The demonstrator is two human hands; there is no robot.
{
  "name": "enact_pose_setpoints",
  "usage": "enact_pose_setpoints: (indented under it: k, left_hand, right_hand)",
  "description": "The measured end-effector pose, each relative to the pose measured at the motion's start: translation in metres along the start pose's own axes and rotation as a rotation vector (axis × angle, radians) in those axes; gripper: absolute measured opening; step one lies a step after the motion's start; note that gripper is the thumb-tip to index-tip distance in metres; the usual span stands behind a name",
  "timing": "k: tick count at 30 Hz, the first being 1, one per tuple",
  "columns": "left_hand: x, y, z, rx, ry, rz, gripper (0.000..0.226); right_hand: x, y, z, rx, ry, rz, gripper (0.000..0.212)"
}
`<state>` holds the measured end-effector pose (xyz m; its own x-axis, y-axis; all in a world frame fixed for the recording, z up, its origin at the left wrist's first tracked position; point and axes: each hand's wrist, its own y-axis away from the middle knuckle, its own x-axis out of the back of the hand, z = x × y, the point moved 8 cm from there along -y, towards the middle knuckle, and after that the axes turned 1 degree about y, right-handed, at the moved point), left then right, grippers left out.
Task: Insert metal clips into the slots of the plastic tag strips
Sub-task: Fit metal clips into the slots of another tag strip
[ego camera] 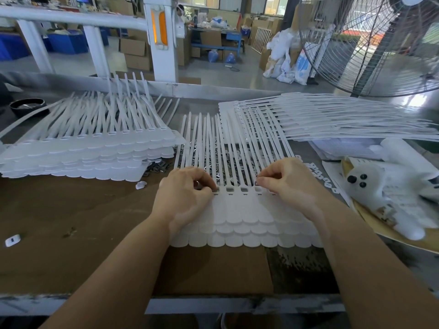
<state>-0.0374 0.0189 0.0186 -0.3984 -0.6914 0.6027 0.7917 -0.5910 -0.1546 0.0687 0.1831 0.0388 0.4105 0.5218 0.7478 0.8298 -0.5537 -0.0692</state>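
A short stack of white plastic tag strips (240, 210) lies in front of me on brown cardboard, its long tails pointing away. A row of small rectangular slots (237, 189) runs across the top strip. My left hand (187, 195) rests on the strip's left end, fingertips pinched at a slot on a small metal clip. My right hand (289, 184) pinches another metal clip (259, 180) just above a slot at the right. Loose metal clips (228, 150) lie under the tails.
A tall pile of tag strips (90, 150) sits at the left, another pile (332, 117) at the back right. A black bowl (27, 106) stands far left. A large fan (370, 43) and a white plush toy (389, 186) are at the right.
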Motion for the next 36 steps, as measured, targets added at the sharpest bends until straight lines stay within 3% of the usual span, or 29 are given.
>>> enact_pose_setpoints:
  k: [13,20,30,36]
  left_hand:
    - [0.000,0.000,0.000,-0.007,0.002,-0.008,0.023]
    - [0.000,0.000,0.000,-0.017,-0.006,-0.008,0.023]
    - [-0.002,-0.005,-0.001,-0.029,0.001,-0.018,0.018]
    - [-0.003,-0.021,-0.002,-0.010,-0.122,-0.056,0.015]
  right_hand:
    - [-0.007,-0.006,0.009,-0.150,0.025,-0.069,0.011]
    - [0.001,-0.002,0.019,-0.191,-0.161,0.048,0.007]
    - [-0.008,-0.003,-0.016,0.112,0.116,0.196,0.011]
    - [-0.023,-0.009,-0.026,0.151,0.182,0.187,0.012]
